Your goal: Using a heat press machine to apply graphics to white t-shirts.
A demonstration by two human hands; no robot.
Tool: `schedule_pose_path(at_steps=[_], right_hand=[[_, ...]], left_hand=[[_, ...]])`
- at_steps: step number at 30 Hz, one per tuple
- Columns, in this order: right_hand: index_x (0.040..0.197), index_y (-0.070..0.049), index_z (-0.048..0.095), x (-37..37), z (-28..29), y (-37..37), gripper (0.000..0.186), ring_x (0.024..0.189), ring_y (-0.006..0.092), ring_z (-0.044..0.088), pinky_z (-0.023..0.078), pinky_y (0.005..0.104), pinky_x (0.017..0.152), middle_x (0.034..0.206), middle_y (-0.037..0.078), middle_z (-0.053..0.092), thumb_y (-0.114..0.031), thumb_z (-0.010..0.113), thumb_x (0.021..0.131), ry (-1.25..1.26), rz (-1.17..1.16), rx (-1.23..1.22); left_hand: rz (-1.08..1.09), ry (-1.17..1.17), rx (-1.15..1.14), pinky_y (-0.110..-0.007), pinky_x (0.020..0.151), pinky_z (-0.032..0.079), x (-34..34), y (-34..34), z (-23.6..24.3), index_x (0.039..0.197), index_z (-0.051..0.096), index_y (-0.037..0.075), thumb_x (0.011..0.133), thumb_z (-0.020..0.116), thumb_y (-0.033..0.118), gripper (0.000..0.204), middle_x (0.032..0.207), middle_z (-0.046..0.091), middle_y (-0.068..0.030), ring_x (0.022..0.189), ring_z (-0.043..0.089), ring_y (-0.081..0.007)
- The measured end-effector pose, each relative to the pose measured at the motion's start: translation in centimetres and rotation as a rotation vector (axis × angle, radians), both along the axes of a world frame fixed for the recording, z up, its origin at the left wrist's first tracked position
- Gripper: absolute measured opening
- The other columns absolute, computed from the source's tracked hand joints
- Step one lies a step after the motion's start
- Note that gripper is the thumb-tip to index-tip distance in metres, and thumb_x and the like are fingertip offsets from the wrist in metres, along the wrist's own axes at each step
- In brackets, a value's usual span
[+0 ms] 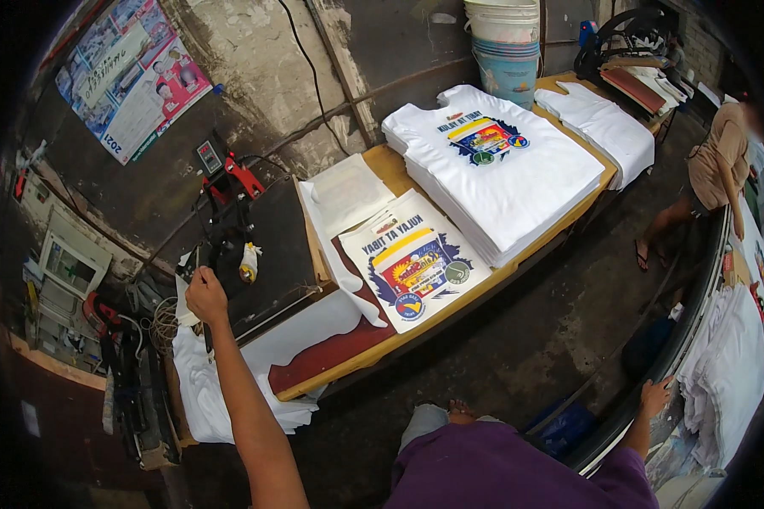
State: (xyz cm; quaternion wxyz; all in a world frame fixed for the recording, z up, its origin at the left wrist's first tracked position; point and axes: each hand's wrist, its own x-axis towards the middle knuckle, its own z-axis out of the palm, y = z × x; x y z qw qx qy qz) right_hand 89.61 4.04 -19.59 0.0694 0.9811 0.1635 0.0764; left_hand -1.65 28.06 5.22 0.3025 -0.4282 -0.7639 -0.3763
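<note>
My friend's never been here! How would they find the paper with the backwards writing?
Look for the long table with the yellow wooden edge. On it, between the black press and the tall stack of white shirts, lies a pile of printed sheets. Its colourful picture has backwards lettering; on the top shirt it reads the right way.

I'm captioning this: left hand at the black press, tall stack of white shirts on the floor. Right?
Not quite: the tall stack of white shirts sits on the table, as the head view shows. The left hand is at the black press.
</note>
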Motion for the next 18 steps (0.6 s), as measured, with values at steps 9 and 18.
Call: schedule_pose_path(at_steps=[9, 18], right_hand=[[0.150, -0.018, 0.019, 0.5, -0.4, -0.4, 0.074, 0.117, 0.0410, 0.050, 0.045, 0.0511, 0.095, 0.126, 0.027, 0.051, -0.034, 0.052, 0.085, 0.010, 0.000, 0.020], [0.150, -0.015, 0.020, -0.4, 0.6, 0.0, 0.075, 0.116, 0.0406, 0.051, 0.046, 0.0500, 0.094, 0.130, 0.027, 0.048, -0.036, 0.055, 0.087, 0.017, -0.005, 0.002]], left_hand=[[0.014, -0.011, -0.054, -0.051, 0.061, 0.044, 0.2, -0.1, 0.2, 0.079, 0.066, 0.006, 0.090, 0.050, 0.031, 0.031, 0.070, 0.063, -0.0187, 0.067, 0.060, -0.0410], [0.073, 0.017, -0.105, -0.044, 0.064, 0.048, -0.6, 0.1, -0.2, 0.088, 0.072, 0.007, 0.089, 0.049, 0.031, 0.033, 0.072, 0.067, -0.0136, 0.070, 0.065, -0.0345]])
